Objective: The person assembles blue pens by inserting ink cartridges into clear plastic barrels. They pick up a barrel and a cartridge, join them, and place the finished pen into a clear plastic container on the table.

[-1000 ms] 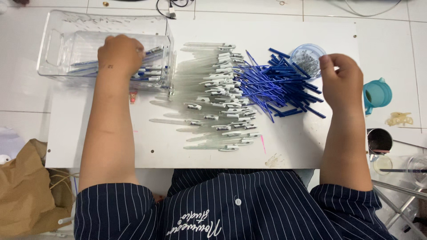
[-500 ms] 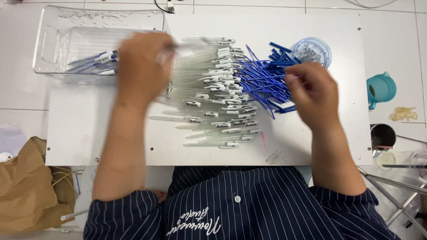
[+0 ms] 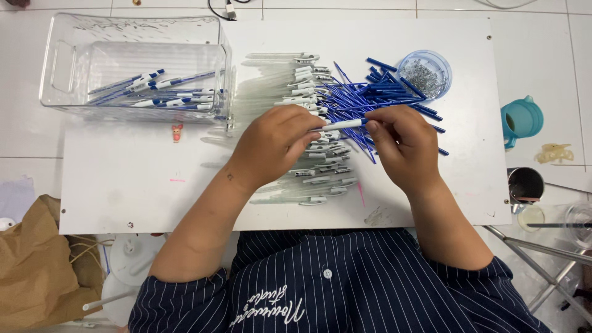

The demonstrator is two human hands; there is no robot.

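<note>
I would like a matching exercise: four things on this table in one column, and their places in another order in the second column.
1. clear plastic bin
2. round dish of small metal parts
3. teal cup
4. brown paper bag

a. beside the table's right edge
b. bottom left, below the table
c. top left
d. top right of the white board

Pairs: 1-c, 2-d, 3-a, 4-b

Both hands meet over the white counter (image 3: 135, 185): the left hand (image 3: 271, 145) and right hand (image 3: 404, 145) each pinch an end of a white-and-clear plastic pen barrel (image 3: 341, 124). Beneath lie clear pen barrels (image 3: 308, 179) and thin blue ink refills (image 3: 370, 95). A clear plastic bin (image 3: 68, 68) holds assembled pens (image 3: 154, 92).
</note>
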